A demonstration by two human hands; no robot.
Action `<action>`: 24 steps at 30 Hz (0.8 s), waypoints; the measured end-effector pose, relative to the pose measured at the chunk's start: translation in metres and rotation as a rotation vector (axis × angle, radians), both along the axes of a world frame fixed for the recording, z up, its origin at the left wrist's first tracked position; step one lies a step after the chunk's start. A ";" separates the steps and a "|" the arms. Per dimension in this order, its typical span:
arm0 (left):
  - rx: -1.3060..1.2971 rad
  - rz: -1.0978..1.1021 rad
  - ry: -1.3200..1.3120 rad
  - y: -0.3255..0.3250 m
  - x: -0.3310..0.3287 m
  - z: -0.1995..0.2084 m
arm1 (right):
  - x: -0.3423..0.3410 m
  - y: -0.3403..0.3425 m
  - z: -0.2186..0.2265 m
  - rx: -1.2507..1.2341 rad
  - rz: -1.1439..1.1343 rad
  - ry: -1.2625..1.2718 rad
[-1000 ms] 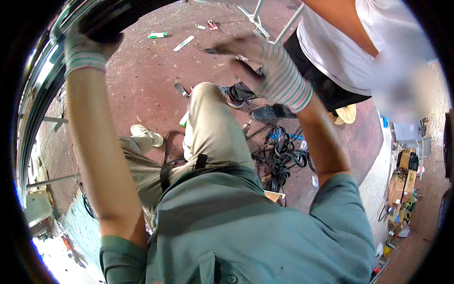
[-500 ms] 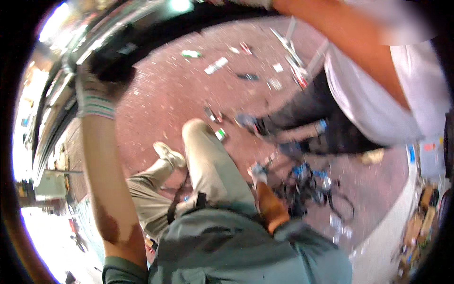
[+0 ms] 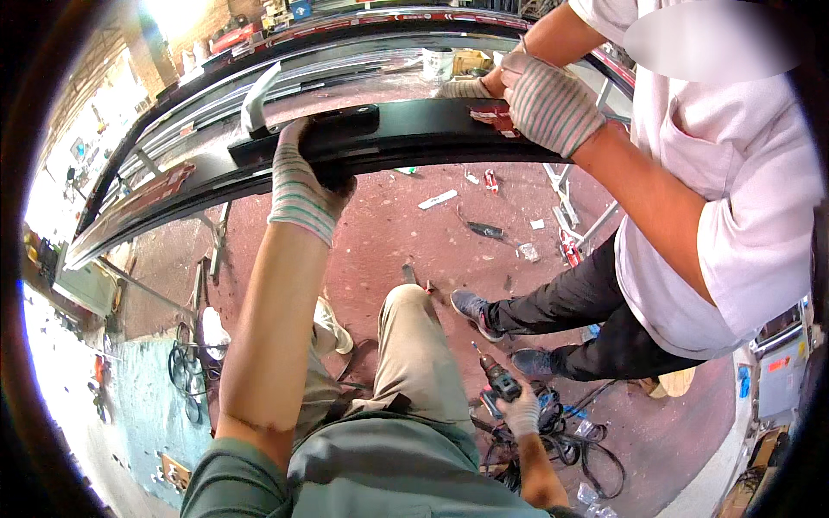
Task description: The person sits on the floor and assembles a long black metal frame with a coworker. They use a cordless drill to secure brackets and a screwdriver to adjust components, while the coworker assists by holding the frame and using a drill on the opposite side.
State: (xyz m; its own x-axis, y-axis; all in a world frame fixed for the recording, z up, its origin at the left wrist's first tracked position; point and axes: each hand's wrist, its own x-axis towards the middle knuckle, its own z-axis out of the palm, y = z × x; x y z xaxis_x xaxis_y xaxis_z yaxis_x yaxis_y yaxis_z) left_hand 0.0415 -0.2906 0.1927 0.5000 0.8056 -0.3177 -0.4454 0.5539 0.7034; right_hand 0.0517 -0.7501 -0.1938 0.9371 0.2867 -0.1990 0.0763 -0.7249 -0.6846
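My left hand [image 3: 304, 186], in a white striped glove, grips a long black frame profile [image 3: 423, 129] from its near side, fingers mostly hidden behind it. Under that hand a black handle plate [image 3: 350, 125] lies along the profile. A lever wrapped in white [image 3: 256, 99] sticks up from the plate's left end. Low at my right side, my right hand [image 3: 520, 413], also gloved, is closed around a cordless drill [image 3: 499, 380], its bit pointing forward and a little left. The drill is apart from the frame.
A co-worker in a white shirt [image 3: 665, 190] stands at the right, a gloved hand [image 3: 553, 102] at the profile by a torn red label [image 3: 495, 119]. Black cables [image 3: 596, 453] lie tangled beside my drill. Scraps such as a white strip [image 3: 438, 199] litter the red floor [image 3: 389, 233].
The view has lifted, bringing the whole frame and the co-worker's hands into sight. The drill in my right hand now shows clearly. My left hand stays at the frame.
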 end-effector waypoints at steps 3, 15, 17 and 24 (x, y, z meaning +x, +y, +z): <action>-0.011 -0.009 0.005 0.004 0.001 -0.002 | -0.001 -0.027 0.101 0.578 0.056 -0.153; -0.136 0.051 0.030 0.008 -0.003 -0.004 | 0.014 0.075 0.295 0.340 0.401 -0.169; -0.135 0.068 0.004 0.008 -0.002 -0.008 | 0.004 0.110 0.349 0.631 0.375 -0.027; -0.219 0.044 0.080 0.011 -0.013 -0.004 | 0.018 0.184 0.482 0.150 0.626 -0.783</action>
